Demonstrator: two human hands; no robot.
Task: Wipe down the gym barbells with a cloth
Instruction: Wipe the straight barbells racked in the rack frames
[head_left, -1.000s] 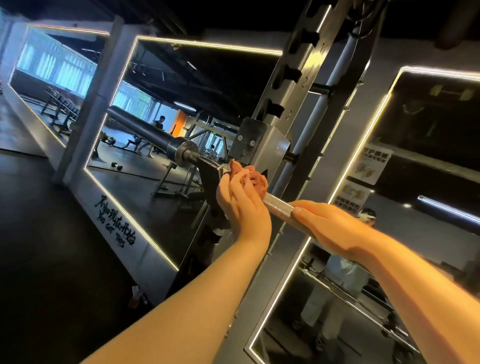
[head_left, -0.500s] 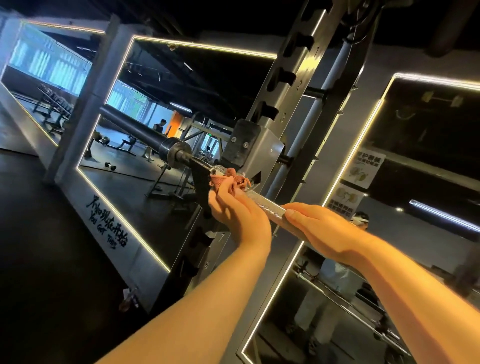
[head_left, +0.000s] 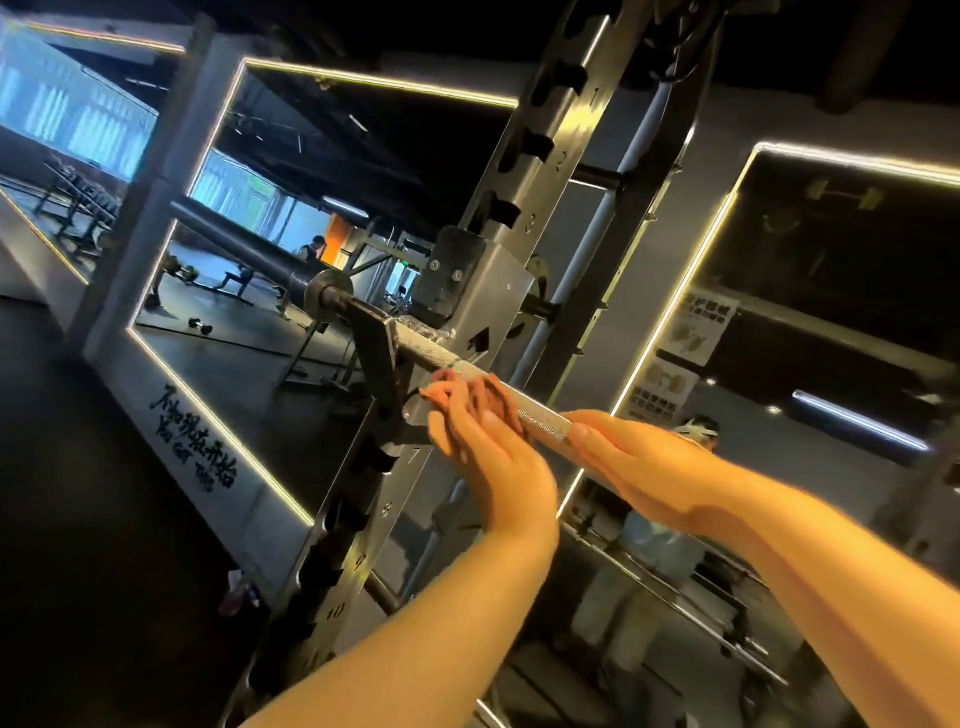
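One barbell (head_left: 441, 357), lying across one steel rack upright (head_left: 550, 150). Round, slim silver shaft with fine diamond knurling. Past one disc-shaped collar (head_left: 328, 289), a thicker matte black sleeve (head_left: 244, 249).

Two bare hands on the shaft, side by side, near each other but apart. Left hand (head_left: 488, 447) curled over one cloth (head_left: 496, 402): red-brown, crumpled, mostly hidden, clamped onto the knurled metal just beside the upright. Fingers bent over the top, slightly spread, blurred. Right hand (head_left: 639, 462) closed over the shaft's near stretch, thumb laid along the metal, other fingers hidden on the far side.

Upright flat-faced and glossy, cut with a column of dark hook-shaped notches, each numbered. On it, one boxy brushed-steel carriage (head_left: 493, 312) carrying a black plate with two bolt heads.

Behind, two large rectangular mirrors, one left (head_left: 363, 171) and one right (head_left: 841, 291), each edged with a thin glowing strip. Two paper posters (head_left: 696, 322) between them. Smooth black floor (head_left: 78, 493) below.
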